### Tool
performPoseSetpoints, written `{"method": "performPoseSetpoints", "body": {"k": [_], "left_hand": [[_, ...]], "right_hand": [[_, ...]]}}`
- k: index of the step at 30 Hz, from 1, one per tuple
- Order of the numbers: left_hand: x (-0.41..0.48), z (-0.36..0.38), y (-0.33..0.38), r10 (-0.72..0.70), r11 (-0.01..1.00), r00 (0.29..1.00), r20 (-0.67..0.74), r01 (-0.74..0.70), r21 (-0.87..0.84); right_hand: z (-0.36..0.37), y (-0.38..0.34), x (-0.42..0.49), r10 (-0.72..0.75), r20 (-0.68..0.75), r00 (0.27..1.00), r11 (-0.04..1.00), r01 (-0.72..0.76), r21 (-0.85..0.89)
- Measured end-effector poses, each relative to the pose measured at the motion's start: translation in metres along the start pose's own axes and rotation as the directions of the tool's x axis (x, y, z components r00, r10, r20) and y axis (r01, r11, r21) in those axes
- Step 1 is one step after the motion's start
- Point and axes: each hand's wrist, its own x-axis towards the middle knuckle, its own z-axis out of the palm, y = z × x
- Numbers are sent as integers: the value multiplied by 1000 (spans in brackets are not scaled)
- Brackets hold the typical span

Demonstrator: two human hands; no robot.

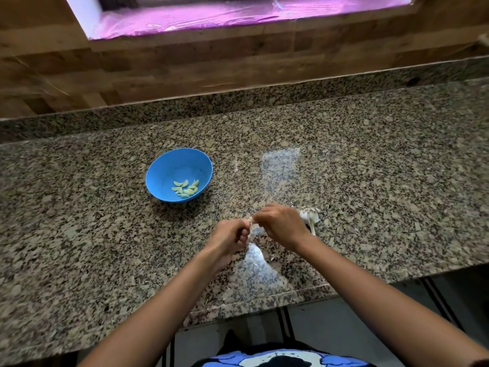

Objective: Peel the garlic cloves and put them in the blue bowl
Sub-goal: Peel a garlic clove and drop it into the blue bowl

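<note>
Two bare hands meet above the speckled granite counter [370, 160]: the left hand [231, 238] and right hand [281, 225], fingers curled, pinch one small papery garlic clove [250, 221] between them. Far left sits a round blue plastic bowl [164, 168] holding pale peeled cloves [185, 188]. A white garlic bulb [310, 215] lies just right of the right hand.

The speckled grey-brown granite countertop [370, 181] looks polished and glossy. The round blue plastic bowl [161, 170] looks smooth. The brown plank wall [185, 67] shows wood grain.
</note>
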Motion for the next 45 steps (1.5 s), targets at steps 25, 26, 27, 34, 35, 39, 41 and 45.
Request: {"method": "performPoseSetpoints", "body": {"k": [25, 26, 27, 34, 35, 39, 41, 45], "left_hand": [[5, -25, -38, 405, 711, 890, -211, -161, 684], [5, -27, -38, 412, 716, 886, -214, -169, 677], [5, -27, -37, 436, 724, 874, -217, -197, 661], [1, -7, -23, 317, 931, 940, -126, -284, 229], [1, -8, -22, 291, 952, 947, -136, -271, 143], [-1, -11, -21, 234, 971, 968, -96, -238, -35], [-2, -12, -22, 215, 968, 972, -94, -225, -110], [-3, -13, -19, 189, 950, 978, -86, -205, -236]], "right_hand": [[14, -14, -20, 579, 292, 762, 563, -632, 533], [16, -16, -22, 571, 293, 767, 572, -627, 529], [17, -17, -23, 562, 288, 775, 588, -620, 519], [9, -24, -25, 476, 362, 801, 578, -596, 557], [7, -24, -25, 468, 399, 788, 465, -604, 647], [-2, -22, -26, 405, 622, 670, -6, -678, 735], [-2, -19, -24, 351, 725, 593, -199, -709, 677], [-5, -19, -22, 291, 816, 499, -381, -722, 577]]}}
